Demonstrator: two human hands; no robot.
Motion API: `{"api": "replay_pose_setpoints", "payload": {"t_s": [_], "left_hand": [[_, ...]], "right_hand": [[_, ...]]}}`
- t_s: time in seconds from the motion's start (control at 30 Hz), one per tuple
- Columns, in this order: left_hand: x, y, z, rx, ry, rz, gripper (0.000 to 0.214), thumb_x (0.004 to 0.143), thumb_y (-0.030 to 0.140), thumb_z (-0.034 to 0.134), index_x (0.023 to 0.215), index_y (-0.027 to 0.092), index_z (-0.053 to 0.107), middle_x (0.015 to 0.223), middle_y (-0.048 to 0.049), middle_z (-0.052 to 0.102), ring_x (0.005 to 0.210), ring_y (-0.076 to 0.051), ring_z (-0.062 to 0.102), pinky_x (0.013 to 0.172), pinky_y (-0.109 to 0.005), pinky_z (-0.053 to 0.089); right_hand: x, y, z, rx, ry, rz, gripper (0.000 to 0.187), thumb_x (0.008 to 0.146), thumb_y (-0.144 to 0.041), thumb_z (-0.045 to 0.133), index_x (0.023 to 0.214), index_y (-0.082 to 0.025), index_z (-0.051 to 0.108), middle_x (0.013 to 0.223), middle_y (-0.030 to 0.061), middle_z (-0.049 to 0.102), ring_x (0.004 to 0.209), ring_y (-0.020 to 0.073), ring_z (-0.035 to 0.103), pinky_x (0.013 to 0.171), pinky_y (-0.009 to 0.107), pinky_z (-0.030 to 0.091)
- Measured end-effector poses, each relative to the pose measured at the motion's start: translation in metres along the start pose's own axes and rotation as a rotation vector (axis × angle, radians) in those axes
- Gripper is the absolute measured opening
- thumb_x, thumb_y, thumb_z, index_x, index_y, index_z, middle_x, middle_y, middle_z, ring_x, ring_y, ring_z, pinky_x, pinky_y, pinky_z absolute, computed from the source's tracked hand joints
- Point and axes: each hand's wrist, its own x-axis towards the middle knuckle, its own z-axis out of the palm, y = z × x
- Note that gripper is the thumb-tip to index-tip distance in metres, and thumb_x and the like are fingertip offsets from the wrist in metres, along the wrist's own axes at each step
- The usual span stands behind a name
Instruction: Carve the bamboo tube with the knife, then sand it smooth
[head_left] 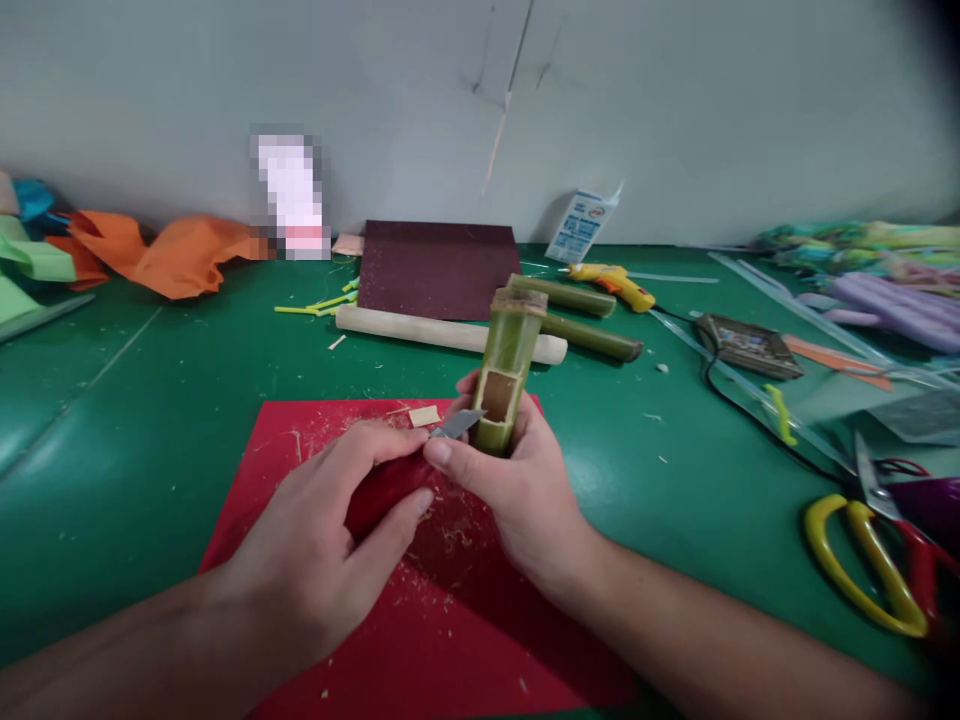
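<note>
My left hand (322,510) is closed around the red handle of a utility knife (390,485), its blade pointing up and right. The blade tip meets the left edge of a rectangular opening cut into a green bamboo tube (491,425). Gripping that tube near its lower end is my right hand (529,475), its thumb stretched toward the knife. The tube stands nearly upright, leaning slightly right. Under both hands lies a red sheet (292,680) scattered with fine shavings, and a small pale bamboo chip (424,416) rests near its far edge.
Beyond the sheet lie a pale wooden rod (427,328), bamboo pieces (600,340) and a dark maroon board (442,265). A yellow glue gun (615,284) trails a black cord to the right. Yellow-handled scissors (862,560) sit at the right. Orange paper (172,255) is crumpled at the back left.
</note>
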Motion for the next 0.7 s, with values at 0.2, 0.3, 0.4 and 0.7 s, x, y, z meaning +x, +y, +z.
{"api": "replay_pose_setpoints", "payload": {"t_s": [0.2,0.3,0.4,0.7], "left_hand": [[0.0041,0.0028,-0.0011,0.035,0.017,0.079,0.028,0.083,0.02,0.053,0.108,0.03,0.047,0.105,0.0049,0.06,0.097,-0.01,0.058,0.084,-0.021,0.048],[0.0032,0.0032,-0.0007,0.024,0.019,0.073,0.027,0.083,0.02,0.053,0.108,0.029,0.047,0.105,0.004,0.06,0.098,-0.011,0.058,0.084,-0.023,0.048],[0.0025,0.0037,0.0004,0.019,0.021,0.063,0.026,0.084,0.02,0.052,0.108,0.029,0.047,0.105,0.0027,0.06,0.096,-0.013,0.058,0.08,-0.025,0.05],[0.0023,0.003,0.0046,0.033,0.034,0.04,0.028,0.084,0.021,0.052,0.109,0.029,0.045,0.105,0.0009,0.059,0.098,-0.016,0.057,0.082,-0.031,0.048]], "right_hand": [[-0.0064,0.0028,0.0059,0.021,0.012,0.087,0.03,0.069,-0.026,0.073,0.085,-0.022,0.048,0.056,-0.0106,0.05,0.044,0.0031,0.042,0.042,0.016,0.034],[-0.0084,0.0037,0.0066,0.018,-0.005,0.12,0.026,0.071,-0.032,0.071,0.076,-0.021,0.048,0.054,-0.0097,0.048,0.042,0.0037,0.041,0.039,0.017,0.032],[-0.0086,0.0037,0.0057,0.007,-0.04,0.13,0.024,0.073,-0.035,0.068,0.073,-0.021,0.049,0.05,-0.0092,0.046,0.039,0.0052,0.04,0.036,0.019,0.031],[-0.0086,0.0036,0.0048,-0.061,-0.031,0.167,0.025,0.073,-0.04,0.066,0.07,-0.021,0.051,0.048,-0.0087,0.043,0.038,0.0071,0.039,0.036,0.021,0.031]]}}
